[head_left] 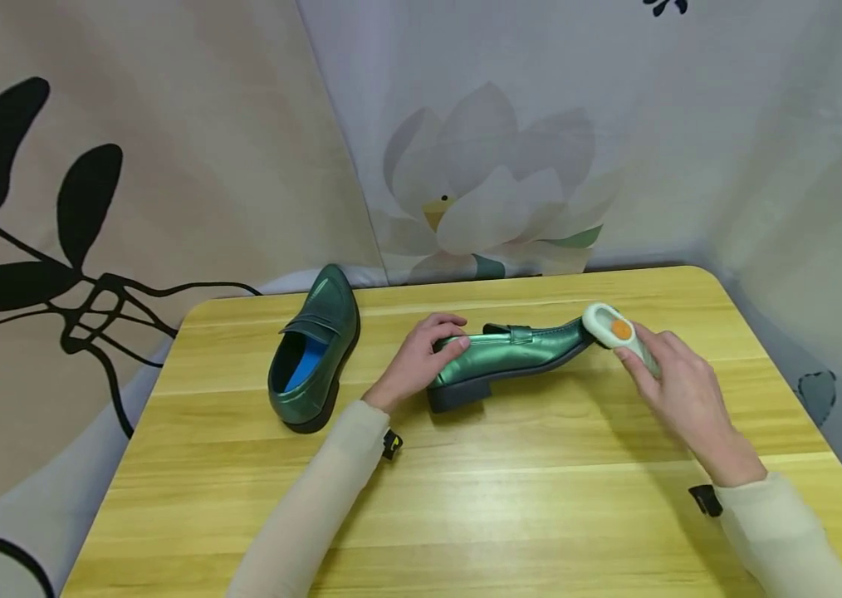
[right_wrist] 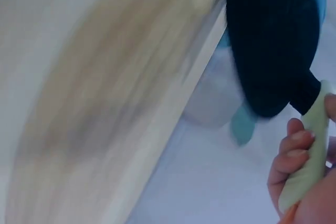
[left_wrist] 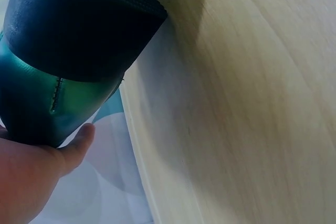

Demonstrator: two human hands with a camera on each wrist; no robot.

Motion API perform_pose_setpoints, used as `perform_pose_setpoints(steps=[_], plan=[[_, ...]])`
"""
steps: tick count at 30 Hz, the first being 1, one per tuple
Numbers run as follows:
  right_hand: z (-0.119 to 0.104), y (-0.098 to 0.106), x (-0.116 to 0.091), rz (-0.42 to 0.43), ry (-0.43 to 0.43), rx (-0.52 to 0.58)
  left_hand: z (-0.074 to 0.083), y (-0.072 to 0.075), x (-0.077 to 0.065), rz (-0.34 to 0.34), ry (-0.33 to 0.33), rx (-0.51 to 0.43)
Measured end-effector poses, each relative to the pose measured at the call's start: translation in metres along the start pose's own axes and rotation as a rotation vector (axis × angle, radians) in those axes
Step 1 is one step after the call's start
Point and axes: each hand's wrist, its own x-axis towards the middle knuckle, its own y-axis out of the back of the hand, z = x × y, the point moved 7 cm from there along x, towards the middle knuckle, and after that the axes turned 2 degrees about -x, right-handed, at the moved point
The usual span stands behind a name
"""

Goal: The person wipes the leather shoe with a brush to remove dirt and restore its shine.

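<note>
Curled right hand (head_left: 678, 386) round smooth cream brush (head_left: 618, 331); glossy green loafer (head_left: 506, 359)

two shoes on table (head_left: 540, 515): upright shoe (head_left: 314, 349) left, tipped shoe (head_left: 506, 357) right.

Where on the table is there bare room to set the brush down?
The table's near strip, between the two sleeves and the front edge, lies bare. So does the right corner behind the right hand and brush. It is crowded mid-table: the left hand grips the tilted shoe, with the second shoe beside it.
</note>
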Motion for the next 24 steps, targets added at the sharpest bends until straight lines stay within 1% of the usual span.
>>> perform_pose_setpoints(steps=[4,6,8,11,15,18,21,24], plan=[[0.03,0.004,0.009,-0.012,-0.104,0.003,0.003,-0.001,-0.001,-0.009,-0.003,0.011],[0.035,0.005,0.012,-0.024,-0.128,0.01,0.003,-0.001,-0.002,-0.014,0.002,0.012],[0.03,0.005,0.013,-0.034,-0.128,0.014,0.003,0.0,-0.002,-0.014,0.008,0.01],[0.01,0.005,0.011,-0.029,-0.084,0.011,0.003,0.0,-0.003,-0.013,0.009,0.013],[-0.03,-0.001,0.004,-0.008,0.027,0.012,0.003,0.0,-0.002,-0.011,-0.004,0.019],[-0.057,-0.009,0.001,-0.009,0.091,0.017,0.003,0.0,-0.002,-0.006,-0.006,0.023],[-0.077,-0.018,0.001,-0.024,0.126,0.025,0.004,0.0,-0.002,-0.002,-0.006,0.025],[-0.087,-0.022,0.003,-0.034,0.127,0.022,0.005,0.0,-0.002,-0.003,-0.007,0.025]])
